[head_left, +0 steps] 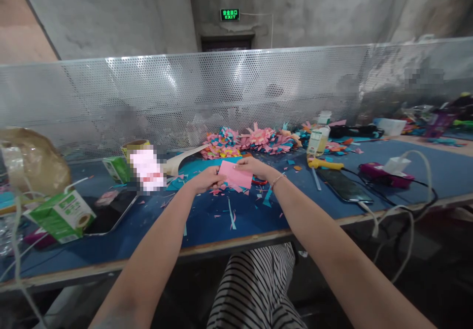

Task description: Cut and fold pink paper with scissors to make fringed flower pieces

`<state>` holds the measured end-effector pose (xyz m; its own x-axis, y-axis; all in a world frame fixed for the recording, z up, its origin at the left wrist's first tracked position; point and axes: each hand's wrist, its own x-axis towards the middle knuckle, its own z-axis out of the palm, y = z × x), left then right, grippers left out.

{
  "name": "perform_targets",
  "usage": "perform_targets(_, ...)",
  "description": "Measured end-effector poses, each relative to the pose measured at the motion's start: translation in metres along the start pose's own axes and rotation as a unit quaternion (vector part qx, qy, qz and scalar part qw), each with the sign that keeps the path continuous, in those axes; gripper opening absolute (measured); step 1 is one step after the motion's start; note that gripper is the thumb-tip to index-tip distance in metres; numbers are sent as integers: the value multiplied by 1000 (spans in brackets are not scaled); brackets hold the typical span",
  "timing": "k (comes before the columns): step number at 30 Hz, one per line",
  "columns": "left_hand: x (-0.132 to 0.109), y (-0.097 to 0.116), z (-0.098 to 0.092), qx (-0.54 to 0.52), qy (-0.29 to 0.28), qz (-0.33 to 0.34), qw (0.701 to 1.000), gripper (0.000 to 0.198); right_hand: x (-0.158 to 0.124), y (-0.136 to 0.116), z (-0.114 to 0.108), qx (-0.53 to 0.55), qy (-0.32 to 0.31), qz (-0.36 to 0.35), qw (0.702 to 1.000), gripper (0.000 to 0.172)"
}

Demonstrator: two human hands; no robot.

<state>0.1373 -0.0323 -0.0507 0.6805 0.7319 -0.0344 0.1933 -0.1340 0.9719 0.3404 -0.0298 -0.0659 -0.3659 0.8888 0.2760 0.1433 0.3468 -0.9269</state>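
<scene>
Both my hands hold a pink square of paper [236,175] above the blue table top [207,220]. My left hand [205,179] pinches its left edge with closed fingers. My right hand [252,164] grips its upper right corner, fingers closed, a thin bracelet on the wrist. Pink and blue paper scraps [231,215] lie scattered under the hands. Behind them sits a row of fringed pink, blue and yellow paper flowers [251,141].
A green carton [61,215] and a dark phone [107,213] lie at the left. A yellow glue gun [325,163], another phone [343,185], a pink box [384,174] and white cables [399,220] are at the right. A perforated metal screen [236,92] backs the table.
</scene>
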Motion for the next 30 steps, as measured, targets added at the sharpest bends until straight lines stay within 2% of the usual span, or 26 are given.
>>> perform_targets(5, -2, 1, 3, 11, -12, 2, 1000, 24, -4, -9, 2, 12, -1, -3, 1000, 37)
perform_targets(9, -5, 2, 5, 41, -3, -27, 999, 26, -4, -11, 4, 4, -3, -1, 1000, 37)
perform_targets(14, -3, 0, 5, 90, -21, -47, 995, 34, -3, -6, 5, -21, -50, -20, 998, 35)
perform_targets(16, -1, -1, 6, 66, 3, -38, 997, 37, -3, -5, 5, -27, -67, -32, 997, 34)
perform_targets(18, 2, -2, 7, 61, 59, -13, 996, 37, -3, -4, 6, -35, -71, -44, 996, 34)
perform_targets(20, 4, -2, 8, 114, 120, 24, 986, 36, -2, -2, 6, -46, -66, -51, 995, 35)
perform_targets(22, 6, -2, 9, 188, 156, 58, 968, 37, -1, -1, 6, -54, -58, -53, 995, 35)
perform_targets(25, 7, -1, 10, 240, 175, 88, 951, 39, 1, 1, 6, -66, -44, -53, 995, 37)
perform_targets(30, 8, -2, 7, 204, 189, 79, 957, 45, 1, 0, 4, -61, -16, -56, 996, 36)
